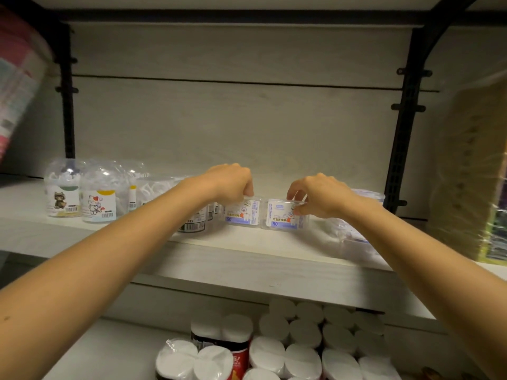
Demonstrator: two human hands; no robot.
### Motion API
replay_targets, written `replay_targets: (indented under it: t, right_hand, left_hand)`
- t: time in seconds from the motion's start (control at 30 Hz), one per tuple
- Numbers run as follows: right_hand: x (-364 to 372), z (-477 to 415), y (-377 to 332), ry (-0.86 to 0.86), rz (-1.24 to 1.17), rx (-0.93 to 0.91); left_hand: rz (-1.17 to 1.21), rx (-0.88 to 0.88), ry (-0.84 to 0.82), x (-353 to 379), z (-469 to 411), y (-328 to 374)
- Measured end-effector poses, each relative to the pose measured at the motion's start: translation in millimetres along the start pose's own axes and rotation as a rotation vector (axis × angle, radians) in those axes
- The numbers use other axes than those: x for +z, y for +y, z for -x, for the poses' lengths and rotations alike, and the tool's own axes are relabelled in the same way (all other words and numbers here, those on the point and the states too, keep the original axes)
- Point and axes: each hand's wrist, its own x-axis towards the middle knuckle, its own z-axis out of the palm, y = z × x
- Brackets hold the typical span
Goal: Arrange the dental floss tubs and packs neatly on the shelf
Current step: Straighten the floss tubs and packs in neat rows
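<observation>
Alongside, cat-label tubs (82,194), clear packs (354,229).

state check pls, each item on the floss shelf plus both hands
left hand: gripping top of left floss box
right hand: gripping top of right floss box
left floss box: upright, label forward, on shelf
right floss box: upright, label forward, beside the left one
cat-label tubs: upright, lids on, untouched at far left
barcode tub: upright, mostly hidden by left forearm
shelf: front strip bare
</observation>
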Motion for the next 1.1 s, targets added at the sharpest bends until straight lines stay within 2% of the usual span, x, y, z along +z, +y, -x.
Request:
replay_targets:
  t: [0.23, 0.33, 0.4, 0.47, 0.57, 0.63, 0.77, 0.93, 1.1]
  right_hand:
    - [-2, 1, 6, -0.007, 0.009, -0.019]
    - [-21, 13, 22, 0.206, -0.044, 0.013]
    - [-38, 22, 41, 0.433, -0.139, 0.06]
    - [-52, 32, 66, 0.544, -0.262, 0.182]
    - [-52, 40, 104, 0.495, -0.485, 0.403]
    - [-42, 44, 118, 0.402, -0.554, 0.54]
    - [-22, 44, 122, 0.196, -0.59, 0.665]
    - [-17, 39, 119, 0.122, -0.543, 0.666]
    - [-11, 41, 119, 0.086, -0.578, 0.637]
  left_hand:
    - [-0.021, -0.017, -0.009, -3, -5, 4]
    - [0.051, -0.088, 0.18, -13, -9, 14]
    - [0.261, -0.104, 0.36, -18, -13, 29]
    - [0.571, -0.084, 0.386, -20, -17, 52]
    - [0.998, -0.084, 0.215, -12, -29, 86]
    - [1.08, -0.123, 0.135, 2, -40, 102]
    - [0.996, -0.186, 0.061, 18, -51, 126]
    - [0.538, -0.246, 0.122, 8, -58, 133]
    - [0.548, -0.234, 0.044, 11, -64, 137]
